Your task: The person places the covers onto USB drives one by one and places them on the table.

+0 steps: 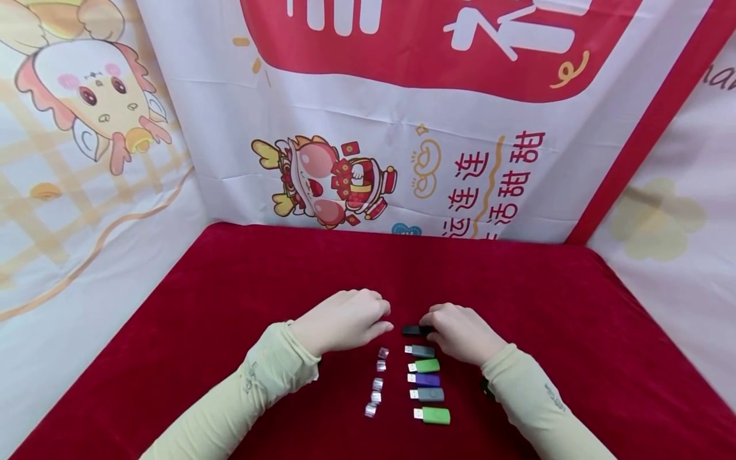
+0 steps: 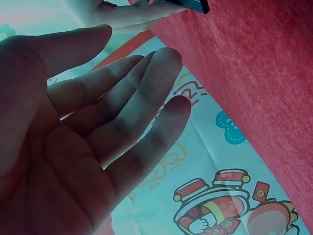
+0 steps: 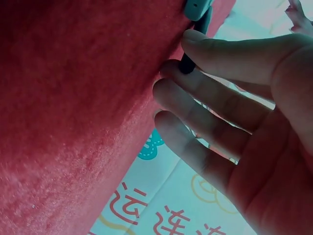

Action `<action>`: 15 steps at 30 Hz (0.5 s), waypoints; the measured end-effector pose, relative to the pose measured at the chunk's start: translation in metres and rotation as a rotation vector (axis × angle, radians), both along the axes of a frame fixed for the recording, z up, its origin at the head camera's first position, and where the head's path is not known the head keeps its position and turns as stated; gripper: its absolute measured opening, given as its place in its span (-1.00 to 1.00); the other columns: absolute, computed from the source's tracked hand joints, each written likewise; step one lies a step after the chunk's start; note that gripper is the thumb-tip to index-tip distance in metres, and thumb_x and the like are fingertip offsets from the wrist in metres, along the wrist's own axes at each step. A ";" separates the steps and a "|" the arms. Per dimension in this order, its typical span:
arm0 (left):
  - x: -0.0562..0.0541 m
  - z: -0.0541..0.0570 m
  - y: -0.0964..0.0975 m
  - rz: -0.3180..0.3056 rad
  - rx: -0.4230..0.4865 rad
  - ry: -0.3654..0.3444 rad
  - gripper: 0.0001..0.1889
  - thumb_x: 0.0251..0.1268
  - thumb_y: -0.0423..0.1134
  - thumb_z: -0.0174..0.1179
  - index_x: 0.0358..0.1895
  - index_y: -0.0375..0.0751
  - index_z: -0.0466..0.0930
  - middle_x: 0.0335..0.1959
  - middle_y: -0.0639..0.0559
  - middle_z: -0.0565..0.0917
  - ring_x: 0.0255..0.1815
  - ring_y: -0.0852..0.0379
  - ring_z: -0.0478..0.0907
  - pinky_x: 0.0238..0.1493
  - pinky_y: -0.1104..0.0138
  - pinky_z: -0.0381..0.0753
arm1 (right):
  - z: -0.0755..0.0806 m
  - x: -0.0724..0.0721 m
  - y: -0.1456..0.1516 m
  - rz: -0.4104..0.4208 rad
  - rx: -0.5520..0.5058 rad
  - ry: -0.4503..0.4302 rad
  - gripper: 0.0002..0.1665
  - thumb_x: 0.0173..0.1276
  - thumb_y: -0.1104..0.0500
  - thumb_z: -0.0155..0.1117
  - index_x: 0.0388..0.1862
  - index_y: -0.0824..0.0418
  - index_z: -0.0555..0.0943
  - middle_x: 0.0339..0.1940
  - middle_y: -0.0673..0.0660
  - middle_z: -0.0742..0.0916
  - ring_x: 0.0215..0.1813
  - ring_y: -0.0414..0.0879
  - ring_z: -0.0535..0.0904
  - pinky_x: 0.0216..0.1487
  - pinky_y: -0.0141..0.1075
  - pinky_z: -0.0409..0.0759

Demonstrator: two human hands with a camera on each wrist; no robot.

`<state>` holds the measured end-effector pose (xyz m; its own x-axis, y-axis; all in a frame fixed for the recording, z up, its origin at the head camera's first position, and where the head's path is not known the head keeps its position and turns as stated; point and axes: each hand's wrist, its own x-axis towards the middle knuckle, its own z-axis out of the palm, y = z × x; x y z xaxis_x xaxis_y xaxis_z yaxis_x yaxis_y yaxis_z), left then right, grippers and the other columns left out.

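Observation:
My right hand (image 1: 462,333) pinches a black USB stick (image 1: 411,330) between thumb and forefinger, just above or on the red cloth. In the right wrist view the black stick (image 3: 187,63) shows between those fingertips, and its far end appears at the top of the left wrist view. No metal plug is visible on it. My left hand (image 1: 347,319) hovers to the left of that stick, its relaxed fingers slightly bent and holding nothing. Nearest to me in the column below are a grey USB stick (image 1: 423,351), a green one (image 1: 427,366) and a purple one (image 1: 424,379).
Further down the column lie another grey USB stick (image 1: 427,395) and another green one (image 1: 432,415). Several small clear caps (image 1: 377,384) form a line to their left. Red cloth (image 1: 299,268) covers the table, with printed fabric walls (image 1: 230,160) behind and beside it.

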<state>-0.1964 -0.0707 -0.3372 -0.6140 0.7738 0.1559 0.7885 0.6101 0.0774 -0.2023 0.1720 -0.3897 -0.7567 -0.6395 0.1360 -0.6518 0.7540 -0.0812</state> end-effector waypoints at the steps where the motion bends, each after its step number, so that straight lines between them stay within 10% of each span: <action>1: 0.000 0.000 0.000 0.002 -0.002 -0.003 -0.85 0.35 -0.11 0.27 -0.32 -0.08 0.66 -0.45 0.13 0.58 -0.42 0.21 0.52 -0.36 0.35 0.57 | -0.001 0.000 0.000 -0.002 0.002 0.004 -0.73 0.09 0.23 0.57 -0.19 0.19 0.77 -0.29 0.04 0.72 -0.28 -0.14 0.63 -0.23 -0.22 0.65; 15: 0.002 0.001 -0.001 0.036 -0.028 -0.040 -0.85 0.34 -0.09 0.28 -0.29 -0.07 0.64 -0.46 0.15 0.55 -0.43 0.24 0.49 -0.38 0.37 0.55 | 0.025 0.008 0.003 0.041 -0.070 -0.074 -0.79 0.14 0.25 0.51 -0.21 0.20 0.75 -0.30 0.02 0.71 -0.29 -0.18 0.60 -0.22 -0.23 0.65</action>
<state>-0.1943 -0.0714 -0.3357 -0.6467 0.7550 0.1087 0.7628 0.6402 0.0909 -0.1943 0.1747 -0.3650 -0.7399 -0.6607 0.1266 -0.6721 0.7178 -0.1818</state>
